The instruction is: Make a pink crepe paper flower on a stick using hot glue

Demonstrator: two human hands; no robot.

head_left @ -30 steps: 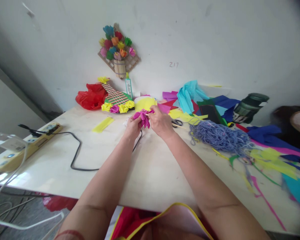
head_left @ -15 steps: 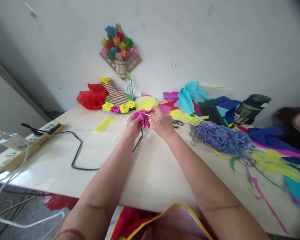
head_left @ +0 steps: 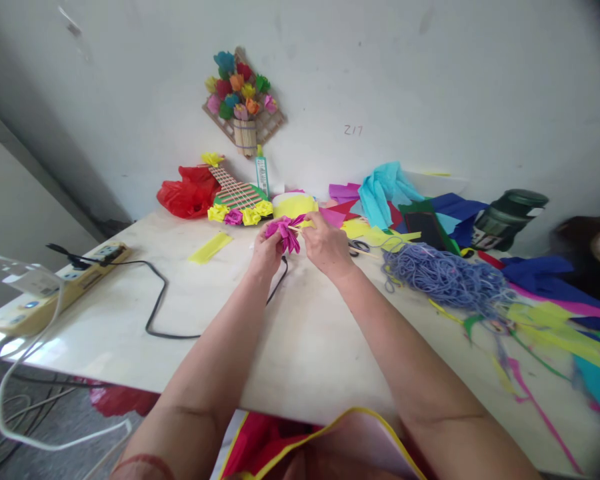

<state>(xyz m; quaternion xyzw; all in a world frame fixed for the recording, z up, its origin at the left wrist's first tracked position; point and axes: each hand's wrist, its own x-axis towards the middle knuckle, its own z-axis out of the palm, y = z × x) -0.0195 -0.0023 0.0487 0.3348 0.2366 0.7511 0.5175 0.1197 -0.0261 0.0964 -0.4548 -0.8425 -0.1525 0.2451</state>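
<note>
Both my hands meet over the far middle of the pale table [head_left: 300, 347]. My left hand [head_left: 263, 254] grips a magenta crepe-paper flower [head_left: 282, 233] from the left and below. My right hand [head_left: 326, 244] pinches the same flower from the right, next to a thin wooden stick that pokes out of it. A black cable [head_left: 157, 313] runs under the left hand. Just behind the flower lies a yellow paper roll [head_left: 294, 203].
A power strip [head_left: 60, 285] with plugs sits at the table's left edge. Blue-grey yarn [head_left: 443, 277], scissors [head_left: 356, 247] and coloured paper scraps [head_left: 555, 320] cover the right side. A red bag [head_left: 187, 192], a woven craft piece [head_left: 237, 197], a glue bottle [head_left: 261, 172] and a dark jar [head_left: 505, 217] line the wall.
The hands stay on the flower with only small finger movements. The view has drifted slightly, shifting the scene a little to the right.
</note>
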